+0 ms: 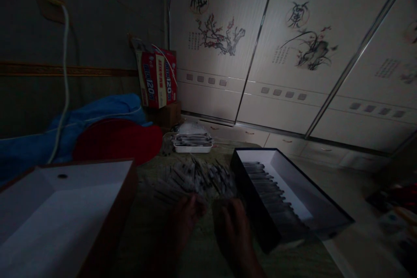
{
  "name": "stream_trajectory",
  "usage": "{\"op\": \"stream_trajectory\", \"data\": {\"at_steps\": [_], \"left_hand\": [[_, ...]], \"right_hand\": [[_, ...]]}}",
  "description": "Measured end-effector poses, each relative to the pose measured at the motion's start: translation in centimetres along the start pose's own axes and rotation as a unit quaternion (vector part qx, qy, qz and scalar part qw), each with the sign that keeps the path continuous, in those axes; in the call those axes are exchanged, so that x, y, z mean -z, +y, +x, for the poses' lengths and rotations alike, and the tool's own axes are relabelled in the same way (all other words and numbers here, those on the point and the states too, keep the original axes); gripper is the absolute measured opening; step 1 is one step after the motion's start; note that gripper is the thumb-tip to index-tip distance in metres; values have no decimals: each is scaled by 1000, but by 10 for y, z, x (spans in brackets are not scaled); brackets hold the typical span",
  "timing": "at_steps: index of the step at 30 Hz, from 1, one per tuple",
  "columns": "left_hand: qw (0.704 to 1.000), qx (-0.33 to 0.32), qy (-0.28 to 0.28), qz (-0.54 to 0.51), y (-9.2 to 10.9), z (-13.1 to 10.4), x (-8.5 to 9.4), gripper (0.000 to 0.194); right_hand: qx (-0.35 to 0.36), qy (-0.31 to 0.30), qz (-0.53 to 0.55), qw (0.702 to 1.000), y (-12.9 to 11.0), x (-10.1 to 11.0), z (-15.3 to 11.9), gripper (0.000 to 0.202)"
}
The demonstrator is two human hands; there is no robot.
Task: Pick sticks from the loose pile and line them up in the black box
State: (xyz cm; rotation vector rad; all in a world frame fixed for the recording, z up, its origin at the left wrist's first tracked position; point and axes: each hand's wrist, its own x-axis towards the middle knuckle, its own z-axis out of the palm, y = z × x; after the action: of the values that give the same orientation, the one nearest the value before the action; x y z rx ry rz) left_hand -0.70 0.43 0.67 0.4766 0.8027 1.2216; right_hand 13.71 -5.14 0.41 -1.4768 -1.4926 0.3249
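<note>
A loose pile of slim, dark, pen-like sticks (pixel 195 178), seemingly in clear sleeves, is spread on the table (pixel 202 252). At its near edge my left hand (pixel 187 215) has its fingers curled together; dimness hides what they hold. Just to the right, my right hand (pixel 236 221) also has bent fingers, close to the pile and beside a black-edged box. Something faint and see-through may be at its fingertips, but I cannot make it out. Inside that black box (pixel 260 221), similar sticks (pixel 267 186) lie side by side in a row.
On the left stands a brown-edged box (pixel 130 191) with a white inside. Behind the pile is a white tray (pixel 193 149) of more sticks. A red round thing (pixel 117 141), blue cloth (pixel 97 110), red-and-cream carton (pixel 158 78) and white cable (pixel 66 61) are at back left.
</note>
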Motion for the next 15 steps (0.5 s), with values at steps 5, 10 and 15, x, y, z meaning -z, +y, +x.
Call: {"op": "stream_trajectory", "data": {"at_steps": [5, 10, 15], "left_hand": [[997, -21, -33, 65, -3, -2, 1, 27], [995, -27, -47, 81, -7, -1, 1, 27], [992, -31, -69, 104, -11, 1, 1, 29]], "right_hand": [[-47, -22, 130, 990, -6, 0, -2, 18], [-79, -28, 182, 980, -7, -4, -5, 17], [-58, -10, 160, 985, -7, -10, -10, 12]]}}
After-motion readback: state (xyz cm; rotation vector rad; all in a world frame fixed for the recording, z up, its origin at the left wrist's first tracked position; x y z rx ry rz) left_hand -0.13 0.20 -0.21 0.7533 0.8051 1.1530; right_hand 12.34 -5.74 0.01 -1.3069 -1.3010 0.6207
